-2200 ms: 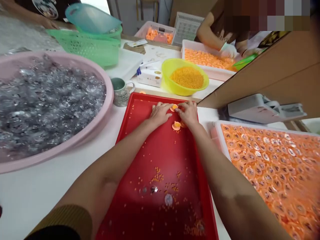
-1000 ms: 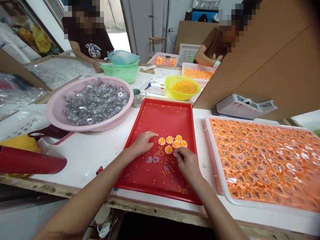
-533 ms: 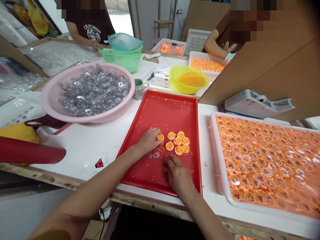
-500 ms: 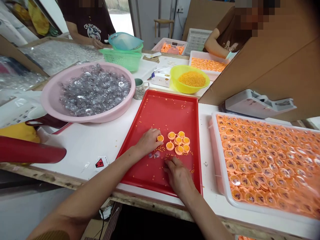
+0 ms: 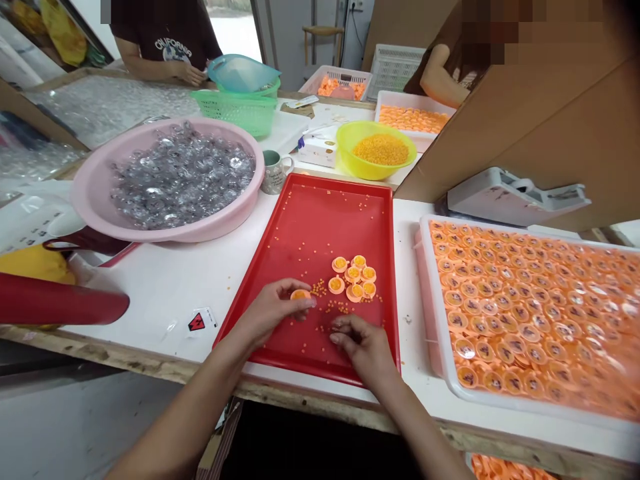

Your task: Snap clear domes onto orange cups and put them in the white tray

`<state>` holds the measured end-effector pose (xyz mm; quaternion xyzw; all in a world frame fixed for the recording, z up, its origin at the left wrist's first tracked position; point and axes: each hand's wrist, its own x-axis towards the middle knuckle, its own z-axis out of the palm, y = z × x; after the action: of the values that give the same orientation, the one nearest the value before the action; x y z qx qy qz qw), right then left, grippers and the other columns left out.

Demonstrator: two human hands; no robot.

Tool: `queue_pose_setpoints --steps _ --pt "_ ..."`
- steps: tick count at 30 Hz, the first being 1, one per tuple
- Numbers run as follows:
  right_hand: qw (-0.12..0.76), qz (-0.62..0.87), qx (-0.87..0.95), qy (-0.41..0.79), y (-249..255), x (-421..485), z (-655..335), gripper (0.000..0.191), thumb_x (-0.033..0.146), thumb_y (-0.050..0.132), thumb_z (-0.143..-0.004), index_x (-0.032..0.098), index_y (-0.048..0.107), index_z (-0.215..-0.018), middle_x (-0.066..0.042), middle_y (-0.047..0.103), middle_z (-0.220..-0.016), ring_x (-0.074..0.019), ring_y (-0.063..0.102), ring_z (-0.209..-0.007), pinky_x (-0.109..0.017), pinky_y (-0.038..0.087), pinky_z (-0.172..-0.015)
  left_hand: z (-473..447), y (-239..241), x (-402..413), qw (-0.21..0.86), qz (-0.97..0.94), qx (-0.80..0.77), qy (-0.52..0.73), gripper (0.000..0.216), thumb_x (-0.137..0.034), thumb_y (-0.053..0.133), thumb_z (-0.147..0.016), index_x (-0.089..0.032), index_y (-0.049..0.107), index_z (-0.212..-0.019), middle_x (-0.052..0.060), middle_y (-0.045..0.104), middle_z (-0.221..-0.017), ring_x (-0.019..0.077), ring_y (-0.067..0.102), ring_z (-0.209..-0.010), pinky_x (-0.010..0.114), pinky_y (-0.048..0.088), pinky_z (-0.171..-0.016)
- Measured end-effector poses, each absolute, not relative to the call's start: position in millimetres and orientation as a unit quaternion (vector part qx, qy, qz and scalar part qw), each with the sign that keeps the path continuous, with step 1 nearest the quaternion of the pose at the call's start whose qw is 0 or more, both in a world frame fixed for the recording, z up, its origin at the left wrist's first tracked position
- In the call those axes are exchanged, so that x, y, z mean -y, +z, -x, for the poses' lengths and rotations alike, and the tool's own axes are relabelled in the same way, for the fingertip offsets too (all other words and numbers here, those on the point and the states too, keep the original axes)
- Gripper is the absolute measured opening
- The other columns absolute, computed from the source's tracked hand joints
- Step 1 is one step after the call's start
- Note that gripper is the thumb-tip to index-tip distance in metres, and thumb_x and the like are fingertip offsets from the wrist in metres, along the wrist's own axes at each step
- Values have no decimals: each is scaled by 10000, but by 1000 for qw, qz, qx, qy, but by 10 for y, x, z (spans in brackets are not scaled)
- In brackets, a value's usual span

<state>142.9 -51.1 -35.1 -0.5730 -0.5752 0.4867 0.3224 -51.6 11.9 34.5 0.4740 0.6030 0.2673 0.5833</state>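
My left hand (image 5: 270, 311) pinches a small orange toy cup and saucer (image 5: 300, 294) with yellow bits inside, lifted over the left part of the red tray (image 5: 330, 217). Close by on the right, my right hand (image 5: 364, 347) has its fingers curled together low over the tray; whatever is between the fingertips is too small to tell. Beyond it lies a cluster of several similar orange cups (image 5: 353, 273) filled with yellow bits. Loose yellow beads (image 5: 320, 288) are scattered on the tray between the hands and the cups.
At left stands a pink basin (image 5: 210, 227) of clear plastic pieces. A white bin (image 5: 425, 267) full of capped orange cups is at right. Behind the tray are a mug (image 5: 274, 175) and a yellow bowl (image 5: 345, 160) of beads. Two people work across the table; a cardboard panel (image 5: 530, 127) rises at right.
My left hand has drawn back toward me and left, raising the orange cup off the tray. My right hand's fingers have curled in. The small clear pieces on the tray no longer show.
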Motion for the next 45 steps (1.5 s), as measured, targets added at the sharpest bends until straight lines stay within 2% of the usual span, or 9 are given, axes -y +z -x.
queue_pose_setpoints --steps 3,6,12,18,24,27,33,41,45 --pt "348 549 479 590 -291 536 -1528 137 271 668 -789 196 607 -887 7 653 -714 -132 594 -578 -245 498 -542 428 252 14 660 -389 -575 288 304 -349 767 -677 -166 624 -873 -13 629 -740 116 589 -595 215 437 -528" --pt "380 536 431 619 -212 531 -1606 139 313 665 -795 194 637 -862 10 630 -713 -117 560 -580 -243 474 -557 302 129 77 681 -354 -572 291 354 -370 773 -686 -175 652 -956 -21 614 -711 89 543 -540 185 378 -470" --pt "423 584 453 525 -101 452 -1859 150 312 698 -779 185 626 -745 11 598 -682 -123 542 -643 -238 431 -605 111 100 62 777 -269 -464 330 423 -390 642 -833 -159 654 -1187 101 682 -996 197 647 -853 279 520 -716" --pt "448 565 376 582 -60 428 -1942 246 376 700 -795 211 553 -905 35 613 -636 -125 567 -520 -238 452 -503 -7 109 47 796 -224 -440 350 358 -288 683 -814 -150 677 -1144 132 659 -1156 266 638 -1028 400 539 -885" --pt "467 505 299 661 -90 483 -1707 269 378 712 -792 203 512 -832 37 629 -591 -116 572 -492 -227 468 -489 -123 -4 119 767 -250 -432 402 287 -331 655 -833 -140 708 -1040 99 704 -957 208 652 -873 352 550 -792" --pt "486 495 291 659 -90 496 -1642 270 371 714 -792 202 505 -816 32 638 -602 -125 589 -517 -241 487 -515 -171 -8 143 725 -284 -470 415 290 -317 676 -814 -167 715 -1058 78 723 -973 188 653 -866 306 534 -780" --pt "525 573 288 560 -71 475 -1572 224 327 710 -791 186 538 -766 48 581 -545 -99 513 -464 -211 421 -472 -268 16 240 695 -341 -499 389 308 -318 673 -815 -221 711 -1105 56 696 -1187 220 619 -1122 337 475 -991" --pt "505 639 469 343 -49 559 -1597 89 226 629 -841 203 567 -780 18 590 -712 -125 554 -639 -238 450 -602 -278 90 266 629 -450 -504 386 185 -223 704 -767 -215 755 -945 41 745 -1054 213 677 -1011 327 539 -934" --pt "490 639 494 329 -50 627 -1611 84 204 629 -849 213 572 -789 20 607 -692 -128 573 -615 -242 461 -594 -211 60 274 633 -464 -474 398 164 -196 680 -790 -226 748 -936 40 732 -1083 201 666 -1034 311 533 -944"
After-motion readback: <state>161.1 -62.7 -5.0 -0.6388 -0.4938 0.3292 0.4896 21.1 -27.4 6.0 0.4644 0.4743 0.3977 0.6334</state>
